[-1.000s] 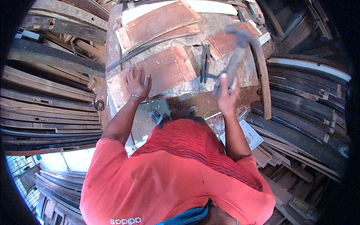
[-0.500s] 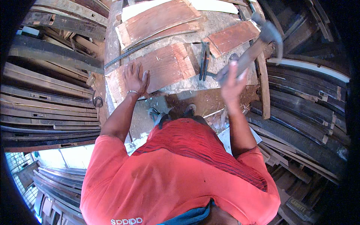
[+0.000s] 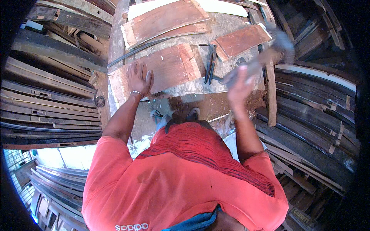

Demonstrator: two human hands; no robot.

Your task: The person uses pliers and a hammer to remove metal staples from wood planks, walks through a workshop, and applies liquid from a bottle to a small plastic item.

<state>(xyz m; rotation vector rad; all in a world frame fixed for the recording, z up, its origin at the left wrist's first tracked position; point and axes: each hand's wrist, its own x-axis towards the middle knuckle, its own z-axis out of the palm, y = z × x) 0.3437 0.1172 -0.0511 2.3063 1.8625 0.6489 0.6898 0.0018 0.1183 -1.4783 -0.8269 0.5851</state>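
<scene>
My left hand (image 3: 139, 80) lies flat on the left part of a reddish-brown wooden board (image 3: 169, 71) at the near edge of the workbench (image 3: 185, 89). In my right hand (image 3: 239, 87) is a claw hammer (image 3: 255, 66), gripped by its handle and raised to the right of the board. Its head is smeared by motion and points up and to the right. Between that board and a smaller reddish board (image 3: 242, 41) lie dark-handled pincers (image 3: 210, 64). A dark object (image 3: 241, 61) beside the hammer handle is too unclear to name.
Farther back on the bench lie a larger brown board (image 3: 165, 21), a thin dark metal strip (image 3: 144, 48) and a white sheet (image 3: 223, 7). Stacked timber (image 3: 50, 102) lines the left, and dark planks (image 3: 308, 104) fill the right. A coil (image 3: 99, 101) hangs at the left.
The hammer head has swung slightly right and downward, and is more blurred. My left hand keeps its place on the board.
</scene>
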